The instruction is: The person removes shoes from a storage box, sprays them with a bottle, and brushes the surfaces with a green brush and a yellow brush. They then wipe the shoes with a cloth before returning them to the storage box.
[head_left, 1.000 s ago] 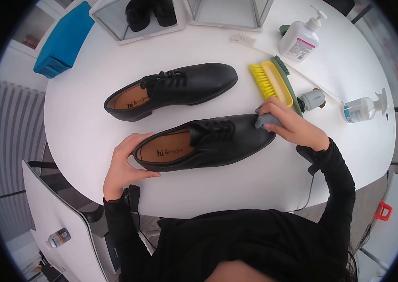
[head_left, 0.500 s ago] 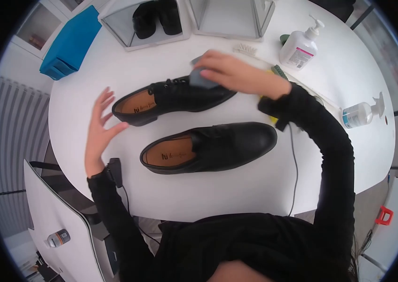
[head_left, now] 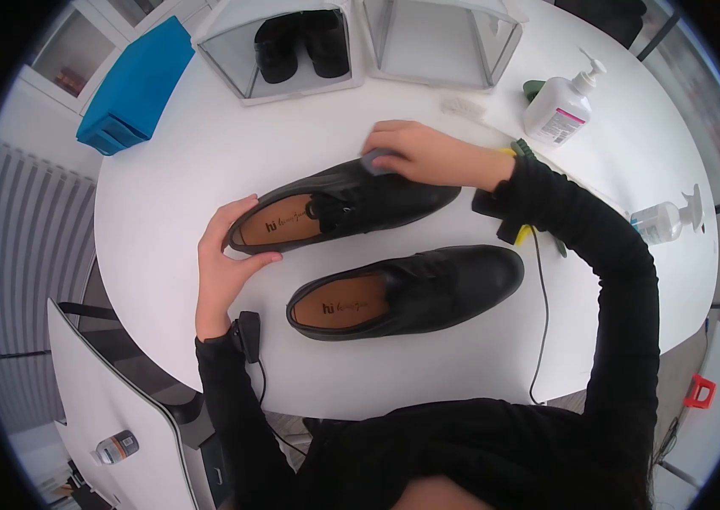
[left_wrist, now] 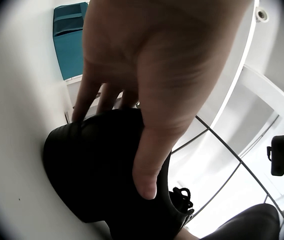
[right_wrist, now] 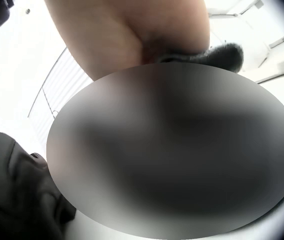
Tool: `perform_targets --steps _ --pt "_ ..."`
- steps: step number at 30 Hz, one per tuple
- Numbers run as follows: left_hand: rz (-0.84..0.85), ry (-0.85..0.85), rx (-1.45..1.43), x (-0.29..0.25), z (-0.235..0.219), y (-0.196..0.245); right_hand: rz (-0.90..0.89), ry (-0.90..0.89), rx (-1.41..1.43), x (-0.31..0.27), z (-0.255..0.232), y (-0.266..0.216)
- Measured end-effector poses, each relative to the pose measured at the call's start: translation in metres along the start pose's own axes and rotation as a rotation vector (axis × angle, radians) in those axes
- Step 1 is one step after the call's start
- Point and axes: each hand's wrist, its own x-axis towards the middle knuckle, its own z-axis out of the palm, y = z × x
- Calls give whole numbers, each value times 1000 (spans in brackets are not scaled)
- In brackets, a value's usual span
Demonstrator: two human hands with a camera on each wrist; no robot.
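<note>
Two black lace-up shoes lie side by side on the white table. At the heel of the far shoe, my left hand grips with the thumb on the near side and the fingers on the other. The left wrist view shows that thumb pressed on the black heel. My right hand holds a grey cloth against the far shoe's upper, in front of the laces. Nearer my body is the other shoe, untouched. A blurred oval covers most of the right wrist view.
Behind the shoes stand a box with black footwear and a second see-through box. A blue case lies far left. To the right are a pump bottle, a spray bottle and brushes partly hidden by my right arm.
My right hand has carried the grey cloth from the near shoe's toe to the far shoe. My left hand has let go of the near shoe's heel and taken the far one's.
</note>
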Motion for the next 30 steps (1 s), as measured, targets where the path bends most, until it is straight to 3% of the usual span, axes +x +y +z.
perform_targets --steps 4,7,10,13,19,24,28,30 --pt "67 36 88 1 -1 3 -211 -163 209 60 6 -25" --pt "110 158 19 0 2 7 -312 -319 419 102 14 -43" --pt "69 186 41 -3 1 8 -297 -447 436 113 14 -70" --pt "18 155 18 -4 2 10 -341 -359 369 102 22 -58" --pt "-7 77 64 -2 5 4 -99 -281 211 41 2 -26" --pt "-139 32 -20 0 4 -4 142 -85 -249 -33 -3 5" --pt "-261 118 -218 6 8 -11 279 157 -310 -66 -17 -20" --pt "-261 105 -192 7 7 -11 149 105 -218 -67 -21 -37"
